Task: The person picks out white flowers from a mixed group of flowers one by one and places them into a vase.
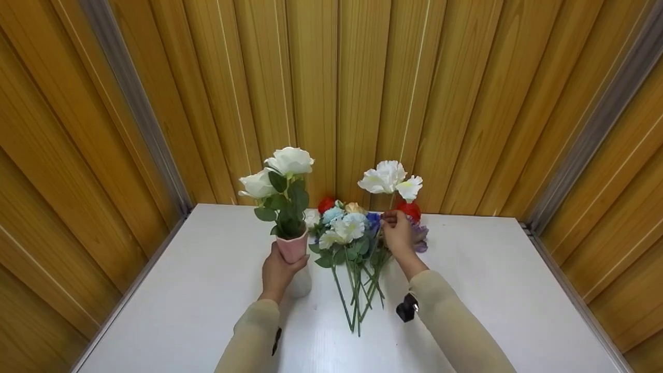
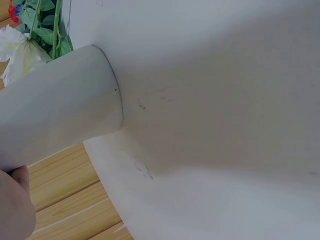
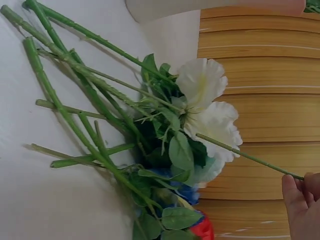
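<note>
My left hand point(image 1: 279, 269) grips a vase point(image 1: 292, 247), pink at the rim and whitish below, standing on the table. Two white roses point(image 1: 291, 161) with green leaves rise out of it. In the left wrist view the vase's pale lower body point(image 2: 65, 100) shows, with part of the hand at the lower left. My right hand point(image 1: 399, 235) pinches the thin green stem point(image 3: 250, 157) of a white flower point(image 1: 386, 178) with ruffled petals, held upright above the other flowers. In the right wrist view the stem's lower end hangs free.
Between the hands lies a pile of artificial flowers, with white blooms point(image 1: 344, 229), red ones point(image 1: 409, 211) and purple ones point(image 1: 420, 238); their stems point(image 1: 357, 305) point toward me. The white table point(image 1: 492, 290) meets wood-patterned walls point(image 1: 357, 103) at the back and sides.
</note>
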`<action>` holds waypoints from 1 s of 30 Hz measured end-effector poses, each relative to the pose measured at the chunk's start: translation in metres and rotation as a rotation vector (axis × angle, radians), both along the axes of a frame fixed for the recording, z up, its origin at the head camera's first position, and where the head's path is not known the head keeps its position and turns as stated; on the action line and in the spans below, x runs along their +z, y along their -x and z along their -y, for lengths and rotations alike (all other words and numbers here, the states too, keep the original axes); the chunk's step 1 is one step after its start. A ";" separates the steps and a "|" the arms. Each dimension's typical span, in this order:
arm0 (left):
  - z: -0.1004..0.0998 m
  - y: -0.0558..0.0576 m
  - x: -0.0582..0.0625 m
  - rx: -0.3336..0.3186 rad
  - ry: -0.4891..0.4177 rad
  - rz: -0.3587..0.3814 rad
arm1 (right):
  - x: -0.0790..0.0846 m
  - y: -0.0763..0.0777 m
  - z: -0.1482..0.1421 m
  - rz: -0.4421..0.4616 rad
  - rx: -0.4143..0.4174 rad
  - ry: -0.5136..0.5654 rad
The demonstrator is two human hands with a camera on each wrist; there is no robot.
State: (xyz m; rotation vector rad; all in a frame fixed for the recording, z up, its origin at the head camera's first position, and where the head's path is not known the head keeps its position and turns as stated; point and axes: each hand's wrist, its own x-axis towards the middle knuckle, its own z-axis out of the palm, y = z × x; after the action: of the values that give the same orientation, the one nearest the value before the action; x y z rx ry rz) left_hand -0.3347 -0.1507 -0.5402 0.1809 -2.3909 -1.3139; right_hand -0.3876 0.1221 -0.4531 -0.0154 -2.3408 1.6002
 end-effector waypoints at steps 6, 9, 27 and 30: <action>0.000 0.001 0.000 0.000 -0.002 0.020 | 0.030 -0.011 0.007 -0.068 -0.007 0.014; 0.000 0.001 0.000 0.002 0.008 0.018 | 0.043 -0.019 0.011 -0.120 0.020 0.043; -0.001 -0.001 0.000 0.001 0.004 -0.008 | 0.101 -0.048 0.064 -0.361 0.295 0.312; 0.000 0.000 0.000 0.002 0.001 0.003 | 0.100 -0.053 0.075 -0.378 0.325 0.284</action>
State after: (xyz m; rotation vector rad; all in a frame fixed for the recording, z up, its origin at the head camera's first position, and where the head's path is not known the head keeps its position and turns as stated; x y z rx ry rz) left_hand -0.3342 -0.1502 -0.5402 0.1845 -2.3932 -1.3123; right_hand -0.3351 0.0474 -0.3531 0.5794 -1.8839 1.8769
